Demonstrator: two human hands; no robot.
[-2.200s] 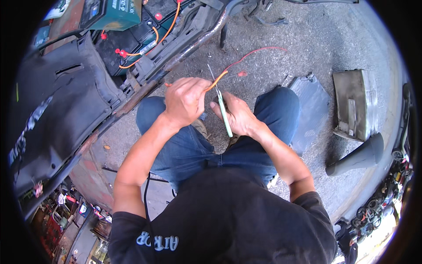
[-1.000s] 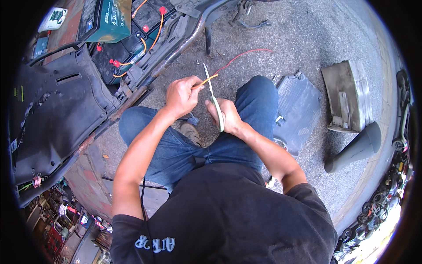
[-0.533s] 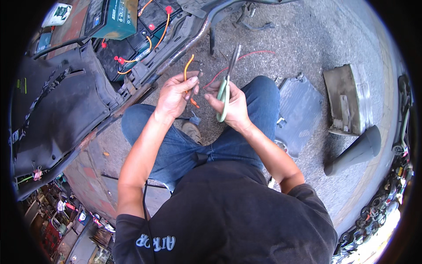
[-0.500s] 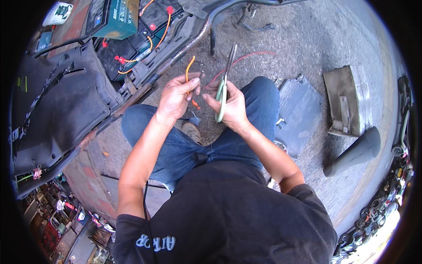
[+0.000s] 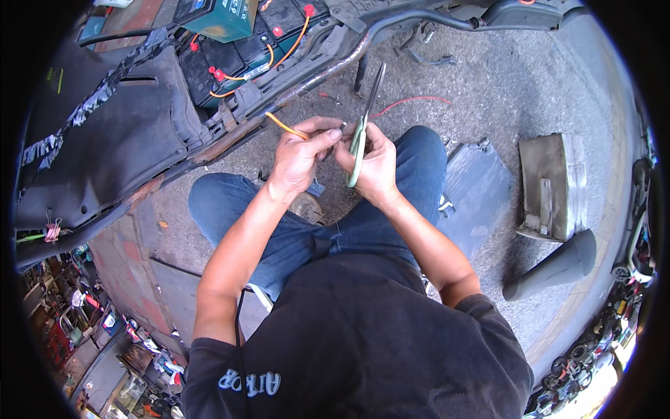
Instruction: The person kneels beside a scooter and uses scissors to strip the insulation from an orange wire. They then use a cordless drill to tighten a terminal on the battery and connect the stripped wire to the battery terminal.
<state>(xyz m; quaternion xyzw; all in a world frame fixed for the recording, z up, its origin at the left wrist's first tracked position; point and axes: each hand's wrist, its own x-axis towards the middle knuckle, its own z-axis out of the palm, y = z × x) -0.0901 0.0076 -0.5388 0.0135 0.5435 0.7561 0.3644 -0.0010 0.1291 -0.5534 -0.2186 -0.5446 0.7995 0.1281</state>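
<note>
Left hand (image 5: 301,155) pinched around an orange wire (image 5: 285,127), right hand (image 5: 373,164) closed on green-handled scissors (image 5: 359,146), side by side.
Both forearms (image 5: 241,255) angle inward. The wire juts forward-left of the left hand, near a rusty frame edge (image 5: 202,156); the scissors point forward from the right hand, over pavement (image 5: 488,91) spreading rightward.

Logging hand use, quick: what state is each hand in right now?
Left hand: closed, holding an orange wire.
Right hand: closed, holding green-handled scissors.
</note>
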